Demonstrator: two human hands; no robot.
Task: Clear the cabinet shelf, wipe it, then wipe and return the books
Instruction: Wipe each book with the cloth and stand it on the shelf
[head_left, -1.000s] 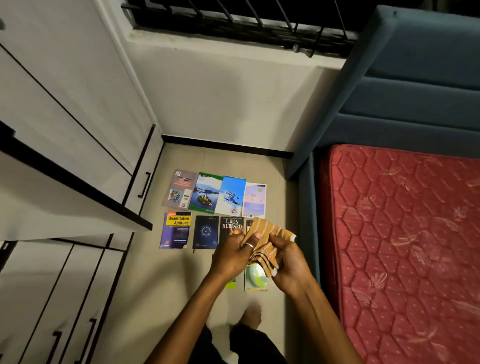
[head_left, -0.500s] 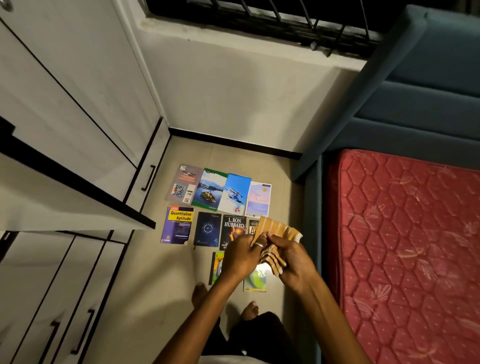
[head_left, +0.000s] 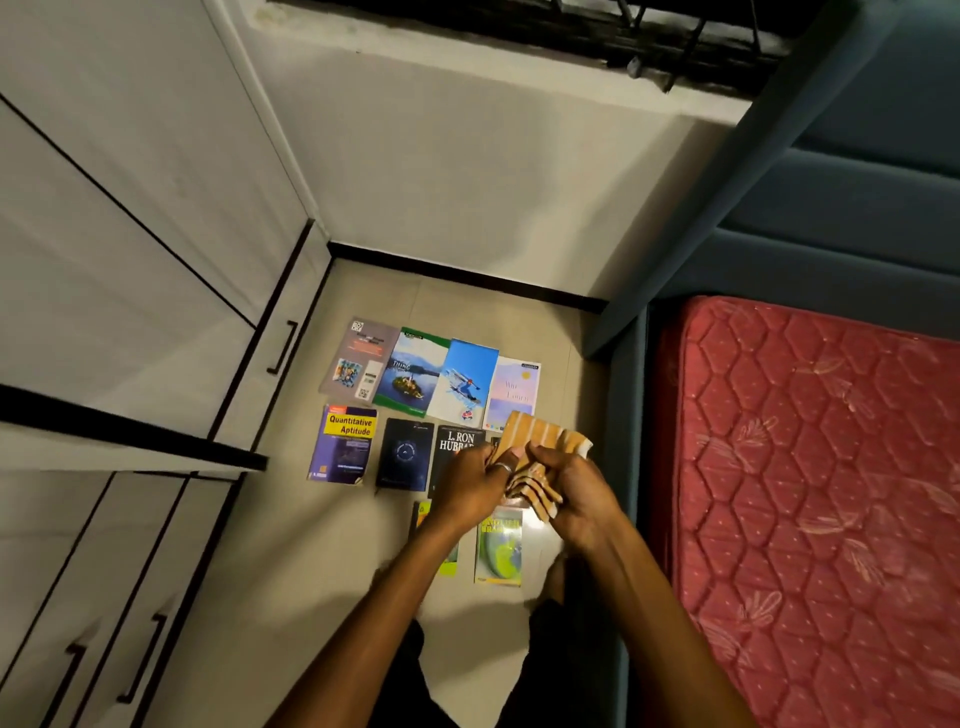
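Both hands held the cloth above the books laid out on the floor. The left hand had its fingers curled round the cloth's left edge, a ring showing on one finger. The right hand gripped the bunched lower part, thumb pressed over the folds, with striped ends hanging out below its fingers. The upper part of the cloth stood up as a flat orange-and-white striped flap.

Against the earlier pictures, the hands and cloth had kept nearly the same grip; the flap looked a little more spread and the hands sat slightly closer together. The view had tilted, so more of the cabinet on the left and its open door edge showed, and the window bars sat nearer the top edge.

The books had not moved. The back row of four lay side by side: grey book, green book, blue book, pale book. In front lay the Quantitative Aptitude book, a dark book and the Hubbard book, partly hidden by the left hand. Nearer, a globe book lay under the wrists, with another mostly hidden by the left forearm. The mattress lay to the right.
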